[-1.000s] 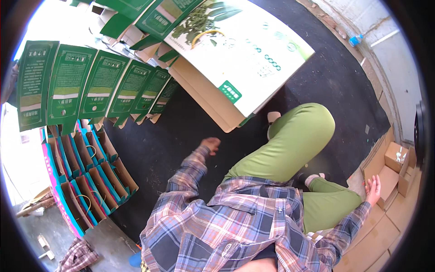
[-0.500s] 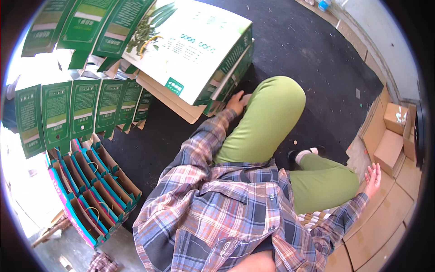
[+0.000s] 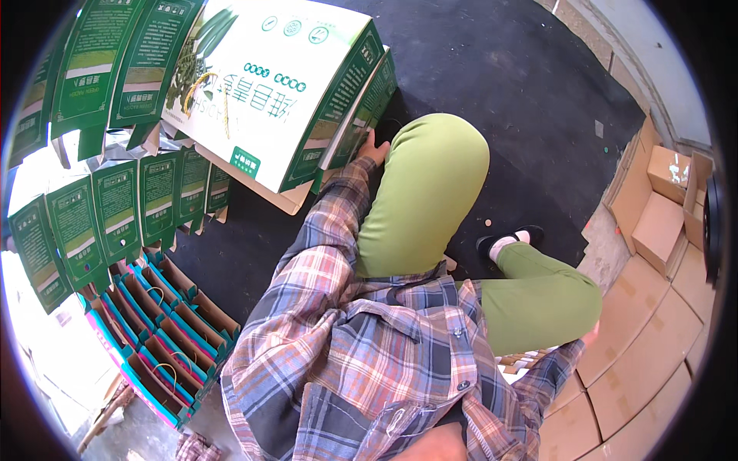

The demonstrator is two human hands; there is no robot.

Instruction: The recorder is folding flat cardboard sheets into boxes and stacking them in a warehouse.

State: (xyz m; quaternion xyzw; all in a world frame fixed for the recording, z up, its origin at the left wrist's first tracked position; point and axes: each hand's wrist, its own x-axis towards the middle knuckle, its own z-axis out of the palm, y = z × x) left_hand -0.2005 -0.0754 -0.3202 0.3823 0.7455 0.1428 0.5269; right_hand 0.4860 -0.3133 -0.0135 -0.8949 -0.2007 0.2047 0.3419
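My left hand [image 3: 374,150] is beside the near right end of a large white and green carton [image 3: 269,100]. Its fingers are apart and rest against the side of a second green carton [image 3: 369,115] beneath the first. I see no grip around either one. Plant pictures and a yellow rope handle show on the upper carton's white face. My right hand [image 3: 591,335] is low at my right side, mostly hidden behind my bent right knee, so its fingers do not show.
Rows of standing green cartons [image 3: 115,207] fill the left. Below them are blue and pink cartons [image 3: 165,338] with rope handles. Plain brown boxes [image 3: 638,323] lie at the right, near a pale wall [image 3: 661,69]. Black sheeting [image 3: 507,69] covers the floor.
The white and green cartons have shifted left, and my left hand has moved left with them. My right hand has dropped behind my right knee. The whole view has also shifted slightly.
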